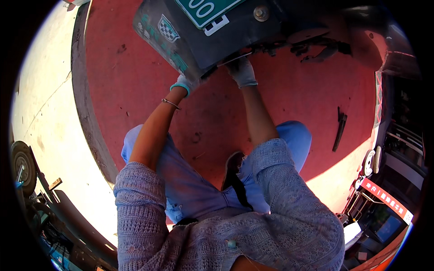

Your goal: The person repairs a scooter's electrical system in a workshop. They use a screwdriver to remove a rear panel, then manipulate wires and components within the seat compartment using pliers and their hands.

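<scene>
And there we were, both hands up at one black panel (203, 45), which filled the top centre of our view above the red floor (135, 81)! On it we counted one green plate (210, 11), one checkered shield sticker (168, 29) and one round bolt (261, 13).

Two gloves, one per hand! Our left hand (185, 82) was up against the panel's lower left corner, its fingers hidden there; whether they were grasping or released, we could not tell. One bracelet (171, 104) circled that forearm. Over to our right hand (244, 73): it reached up at the panel's lower edge, just beside one thin pale strip (235, 59), its fingers lost in shadow, so again we could not tell their grip.

Down below, two denim-clad knees stood spread wide, with one dark shoe (232, 168) showing between them! Out on the right, well apart from both hands, one long dark object (340, 130) lay on the floor. Farther out, we had one red sign (384, 197) at the right rim and one wheel (22, 165) at the left!
</scene>
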A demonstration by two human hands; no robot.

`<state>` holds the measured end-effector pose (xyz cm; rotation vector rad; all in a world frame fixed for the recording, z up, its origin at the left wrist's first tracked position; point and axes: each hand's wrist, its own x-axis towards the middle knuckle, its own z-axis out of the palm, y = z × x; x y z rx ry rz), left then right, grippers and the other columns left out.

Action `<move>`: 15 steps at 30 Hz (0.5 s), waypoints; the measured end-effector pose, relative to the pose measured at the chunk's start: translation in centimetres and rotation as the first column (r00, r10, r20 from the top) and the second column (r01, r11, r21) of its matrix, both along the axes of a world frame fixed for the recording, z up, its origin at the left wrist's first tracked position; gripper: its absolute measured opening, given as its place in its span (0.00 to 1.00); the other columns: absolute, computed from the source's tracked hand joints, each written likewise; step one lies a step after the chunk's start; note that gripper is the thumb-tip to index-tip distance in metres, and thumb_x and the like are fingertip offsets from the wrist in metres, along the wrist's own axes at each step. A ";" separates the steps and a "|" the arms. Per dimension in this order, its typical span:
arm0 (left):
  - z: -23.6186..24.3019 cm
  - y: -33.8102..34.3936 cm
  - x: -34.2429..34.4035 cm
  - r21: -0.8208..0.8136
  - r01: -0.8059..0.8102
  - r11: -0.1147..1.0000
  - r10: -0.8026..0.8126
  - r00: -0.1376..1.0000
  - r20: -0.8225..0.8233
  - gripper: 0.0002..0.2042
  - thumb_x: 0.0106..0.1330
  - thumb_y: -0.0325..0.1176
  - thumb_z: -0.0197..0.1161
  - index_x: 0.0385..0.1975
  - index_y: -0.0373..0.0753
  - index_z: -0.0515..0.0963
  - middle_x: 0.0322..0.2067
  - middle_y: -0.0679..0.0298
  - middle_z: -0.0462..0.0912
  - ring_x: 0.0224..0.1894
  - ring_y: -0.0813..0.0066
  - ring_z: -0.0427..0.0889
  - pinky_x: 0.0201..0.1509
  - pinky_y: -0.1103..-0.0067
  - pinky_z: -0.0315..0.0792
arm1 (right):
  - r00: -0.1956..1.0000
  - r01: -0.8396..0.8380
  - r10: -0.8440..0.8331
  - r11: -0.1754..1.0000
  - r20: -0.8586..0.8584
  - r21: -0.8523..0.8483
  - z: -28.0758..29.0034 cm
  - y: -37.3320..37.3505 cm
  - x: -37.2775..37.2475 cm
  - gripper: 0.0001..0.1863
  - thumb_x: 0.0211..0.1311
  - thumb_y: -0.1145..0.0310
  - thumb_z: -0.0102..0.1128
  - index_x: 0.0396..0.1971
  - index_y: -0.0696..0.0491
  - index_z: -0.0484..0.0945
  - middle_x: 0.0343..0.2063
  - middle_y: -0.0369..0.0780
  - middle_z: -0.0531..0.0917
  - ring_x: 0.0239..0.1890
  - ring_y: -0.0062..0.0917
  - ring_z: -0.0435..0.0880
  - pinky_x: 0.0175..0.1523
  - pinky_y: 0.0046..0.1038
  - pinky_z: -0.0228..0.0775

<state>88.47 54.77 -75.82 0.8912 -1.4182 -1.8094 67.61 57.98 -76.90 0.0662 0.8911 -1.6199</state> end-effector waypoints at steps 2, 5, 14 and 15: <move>1.4 -0.1 0.0 0.055 0.040 0.998 -0.048 0.984 0.169 0.10 0.65 0.34 0.53 0.40 0.36 0.67 0.37 0.61 0.72 0.37 0.69 0.72 0.34 0.75 0.70 | 0.999 0.035 -0.035 0.999 0.004 0.029 1.2 1.6 1.3 0.15 0.66 0.63 0.51 0.49 0.51 0.74 0.45 0.35 0.80 0.48 0.26 0.78 0.47 0.30 0.73; 3.1 -1.2 0.7 0.301 0.267 0.915 -0.360 0.877 0.317 0.22 0.69 0.33 0.44 0.64 0.43 0.57 0.61 0.63 0.64 0.62 0.62 0.64 0.59 0.69 0.65 | 0.995 0.099 -0.100 0.992 0.002 0.073 2.7 4.0 2.8 0.15 0.66 0.62 0.51 0.49 0.51 0.74 0.44 0.35 0.79 0.48 0.26 0.77 0.47 0.30 0.72; 3.4 -1.3 -0.2 -0.043 0.564 0.825 -0.402 0.639 0.655 0.24 0.70 0.40 0.41 0.65 0.44 0.52 0.64 0.59 0.60 0.63 0.62 0.63 0.61 0.65 0.63 | 0.856 0.051 -0.030 0.998 -0.516 0.026 -4.5 0.5 -1.3 0.14 0.66 0.62 0.51 0.45 0.53 0.76 0.38 0.36 0.82 0.39 0.24 0.80 0.39 0.28 0.74; 3.3 -1.6 -0.3 -0.142 0.688 0.712 -0.349 0.522 0.778 0.24 0.71 0.41 0.41 0.65 0.44 0.52 0.64 0.59 0.59 0.64 0.62 0.63 0.62 0.65 0.62 | 0.869 0.050 -0.071 0.997 -0.490 -0.055 -5.3 0.6 -1.5 0.13 0.65 0.63 0.52 0.44 0.53 0.77 0.36 0.36 0.82 0.37 0.24 0.81 0.37 0.26 0.73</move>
